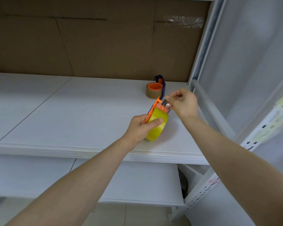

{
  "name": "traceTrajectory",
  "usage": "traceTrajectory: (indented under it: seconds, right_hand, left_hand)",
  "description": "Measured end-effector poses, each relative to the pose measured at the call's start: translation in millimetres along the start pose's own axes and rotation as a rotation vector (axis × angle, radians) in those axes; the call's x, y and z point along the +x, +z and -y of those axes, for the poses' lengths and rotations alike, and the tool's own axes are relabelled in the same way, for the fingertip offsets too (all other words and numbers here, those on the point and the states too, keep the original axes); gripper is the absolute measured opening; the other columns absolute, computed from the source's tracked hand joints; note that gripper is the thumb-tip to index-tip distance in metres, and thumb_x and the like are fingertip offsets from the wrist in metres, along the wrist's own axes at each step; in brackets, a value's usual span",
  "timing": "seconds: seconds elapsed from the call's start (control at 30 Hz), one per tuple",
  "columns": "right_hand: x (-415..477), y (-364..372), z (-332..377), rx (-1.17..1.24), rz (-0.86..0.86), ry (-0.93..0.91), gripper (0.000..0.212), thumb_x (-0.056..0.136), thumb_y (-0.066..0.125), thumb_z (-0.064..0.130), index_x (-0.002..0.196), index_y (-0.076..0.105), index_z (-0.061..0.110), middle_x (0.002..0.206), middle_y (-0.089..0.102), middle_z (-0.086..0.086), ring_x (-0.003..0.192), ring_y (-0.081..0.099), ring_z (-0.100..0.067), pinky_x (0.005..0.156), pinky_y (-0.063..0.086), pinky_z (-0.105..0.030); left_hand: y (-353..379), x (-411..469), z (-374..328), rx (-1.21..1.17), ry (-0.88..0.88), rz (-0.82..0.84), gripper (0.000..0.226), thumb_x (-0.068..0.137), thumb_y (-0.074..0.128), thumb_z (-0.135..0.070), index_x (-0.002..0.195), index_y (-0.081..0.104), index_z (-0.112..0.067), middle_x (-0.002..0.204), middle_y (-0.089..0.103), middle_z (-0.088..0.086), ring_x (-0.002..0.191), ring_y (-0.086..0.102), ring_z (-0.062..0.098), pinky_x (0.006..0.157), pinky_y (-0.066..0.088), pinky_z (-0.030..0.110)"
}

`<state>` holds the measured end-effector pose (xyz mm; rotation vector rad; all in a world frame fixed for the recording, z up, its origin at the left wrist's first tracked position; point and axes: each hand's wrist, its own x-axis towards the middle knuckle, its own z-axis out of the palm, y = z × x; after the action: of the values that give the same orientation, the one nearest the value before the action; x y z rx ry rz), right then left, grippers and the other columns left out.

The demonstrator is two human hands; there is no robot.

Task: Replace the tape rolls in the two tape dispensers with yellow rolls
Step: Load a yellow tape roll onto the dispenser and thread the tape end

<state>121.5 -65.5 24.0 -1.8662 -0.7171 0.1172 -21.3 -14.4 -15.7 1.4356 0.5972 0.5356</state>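
Head view, looking down over both forearms at a white shelf (72, 111) backed with brown cardboard (88, 46). The left hand (140, 126) is wrapped round a yellow roll (157, 128), thumb across its face. The roll already sits in the orange and blue first dispenser (153, 108), and the hand lifts the whole thing just above the shelf near its front edge.

The right hand (184, 103) is up at the cutter end. Its fingers (173, 97) are drawn narrow, pinching what looks like the tape end (167, 104), a shiny strip pulled off the roll. I cannot tell whether the strip has passed under the roller or only lies across it.

Further back, near the cardboard and the right-hand upright (203, 46), the second dispenser (161, 84) lies on the shelf. A brown roll (153, 92) is on its orange hub, and nobody is touching it. I see no spare yellow roll anywhere on this shelf or on the lower shelf (137, 181), so the next one must be out of sight.

By my reckoning the job is close to half done. One dispenser has its yellow roll seated and only needs the tape threaded to the blade. The other has everything left to do: the brown roll has to come off, a yellow one go on, and the tape be fed through.
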Motion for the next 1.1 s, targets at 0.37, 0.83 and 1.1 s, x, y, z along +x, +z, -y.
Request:
traceTrajectory:
  seconds: [0.37,0.83,1.1]
  right_hand:
    - [0.1,-0.1,9.2,0.2,-0.145,-0.151,0.028,0.08,0.073,0.016,0.064,0.053,0.028,0.08,0.065,-0.009,0.047,0.058,0.001,0.06,0.054,-0.028]
    - [21.3,-9.4,4.9,0.303,0.335,0.475,0.038,0.068,0.078,-0.005,0.095,0.052,0.004,0.075,0.06,-0.01,0.066,0.06,-0.015,0.083,0.053,-0.032]
    - [24.9,-3.2,2.7,-0.012,0.242,0.317,0.057,0.065,0.082,-0.001,0.117,0.058,-0.003,0.113,0.059,-0.015,0.1,0.055,-0.024,0.082,0.052,-0.034]
  left_hand:
    - [-5.8,3.9,-1.0,-0.051,-0.008,-0.134,0.026,0.082,0.069,-0.024,0.067,0.062,-0.004,0.058,0.061,0.009,0.045,0.06,0.014,0.047,0.049,0.019]
    - [-11.6,3.4,-1.5,-0.044,-0.048,-0.035,0.015,0.089,0.058,-0.012,0.076,0.065,-0.007,0.064,0.066,0.011,0.047,0.063,0.014,0.052,0.051,0.021]
    - [-6.8,4.5,-0.1,0.034,-0.004,-0.023,0.018,0.084,0.067,-0.017,0.081,0.065,0.001,0.075,0.059,0.014,0.059,0.057,0.018,0.055,0.046,0.019]
